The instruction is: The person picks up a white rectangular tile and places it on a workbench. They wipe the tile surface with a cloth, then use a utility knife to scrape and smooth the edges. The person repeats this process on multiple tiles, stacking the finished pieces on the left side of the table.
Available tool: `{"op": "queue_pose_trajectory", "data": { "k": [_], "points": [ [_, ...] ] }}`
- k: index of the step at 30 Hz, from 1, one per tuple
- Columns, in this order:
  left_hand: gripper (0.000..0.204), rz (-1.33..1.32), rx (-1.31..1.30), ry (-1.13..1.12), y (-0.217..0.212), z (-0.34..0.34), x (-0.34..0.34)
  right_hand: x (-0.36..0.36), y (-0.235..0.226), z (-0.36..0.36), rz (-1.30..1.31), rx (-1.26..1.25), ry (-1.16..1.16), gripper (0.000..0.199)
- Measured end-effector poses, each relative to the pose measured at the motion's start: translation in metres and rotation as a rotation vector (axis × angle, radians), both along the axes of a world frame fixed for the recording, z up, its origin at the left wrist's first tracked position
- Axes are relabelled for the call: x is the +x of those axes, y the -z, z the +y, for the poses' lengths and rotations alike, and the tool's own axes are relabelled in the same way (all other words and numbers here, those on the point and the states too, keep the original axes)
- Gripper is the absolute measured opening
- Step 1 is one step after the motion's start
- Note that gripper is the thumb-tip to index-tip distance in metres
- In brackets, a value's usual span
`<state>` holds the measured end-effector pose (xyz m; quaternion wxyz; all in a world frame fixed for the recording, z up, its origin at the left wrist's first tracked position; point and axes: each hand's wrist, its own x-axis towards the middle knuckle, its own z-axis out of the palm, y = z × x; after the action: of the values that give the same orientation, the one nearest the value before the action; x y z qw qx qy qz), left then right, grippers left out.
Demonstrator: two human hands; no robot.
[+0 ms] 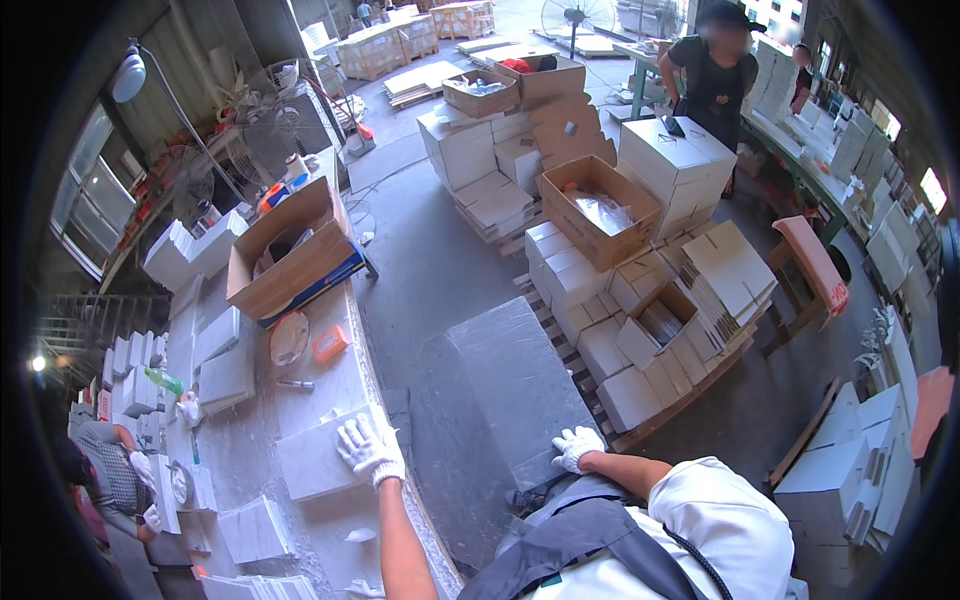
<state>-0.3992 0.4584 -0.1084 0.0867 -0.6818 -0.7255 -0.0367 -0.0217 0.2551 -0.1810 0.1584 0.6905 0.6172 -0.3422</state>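
My left hand, in a white knitted glove, lies with its fingers spread on the right part of a white tile. The tile rests on a long dusty worktable and looks like marble. My right hand, gloved the same way, touches the near right corner of a flat grey board or box top; its fingers are stretched out and hold nothing. Beyond the tile on the table are a small marker-like stick, an orange block-shaped item and a round tan disc.
A large cardboard box stands at the table's far end. More tiles lie near and left. Across the aisle, a pallet bears white cartons and an open box. One person works at left; another stands far right.
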Motion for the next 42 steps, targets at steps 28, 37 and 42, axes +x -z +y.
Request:
{"op": "queue_pose_trajectory", "data": {
  "k": [28, 37, 42],
  "points": [
    [0.087, 0.019, -0.163, 0.109, -0.036, -0.052, 0.012, -0.030, 0.019, 0.004, -0.199, -0.180, 0.009, 0.090],
    [0.079, -0.057, -0.192, 0.142, -0.038, -0.055, 0.006, -0.014, 0.068, 0.010, -0.180, -0.292, -0.025, 0.099],
    [0.074, -0.088, -0.211, 0.141, -0.032, -0.054, 0.000, 0.011, 0.132, 0.066, -0.077, -0.447, -0.265, 0.077]
  ]
}}
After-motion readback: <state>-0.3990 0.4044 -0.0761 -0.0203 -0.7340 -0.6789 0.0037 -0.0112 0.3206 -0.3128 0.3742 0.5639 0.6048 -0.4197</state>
